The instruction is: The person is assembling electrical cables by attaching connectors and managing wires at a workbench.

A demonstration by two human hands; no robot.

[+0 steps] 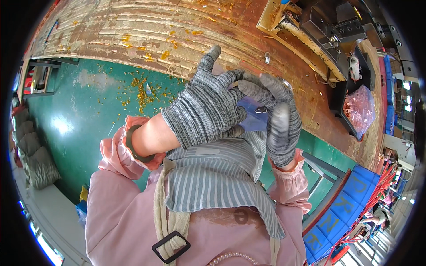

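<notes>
Both hands wear grey knit gloves and meet chest-high over the edge of a worn wooden bench (186, 31). The left hand (208, 106) has its fingers spread wide, the forefinger pointing up, its palm against a small blue packet (250, 116). The right hand (277, 119) is curled, fingers bent down over the packet's right side, where a small dark metal piece (261, 109) shows. Whether either hand truly pinches the packet or the piece cannot be told; the gloves cover most of both.

A clear bag (360, 108) of pinkish, copper-coloured parts sits in a dark tray (341, 104) at the bench's right end, beside a grey machine (328, 31). A small padlock-like thing (267, 58) lies on the bench. Below right, blue crates (341, 217) bear large yellow lettering, bent by the lens. Brass-coloured chips (143, 93) are scattered on the green floor (88, 119).

The packet's shape and any label on it are hidden. Grey sacks (33, 155) at the left rim are blurred and cut off
</notes>
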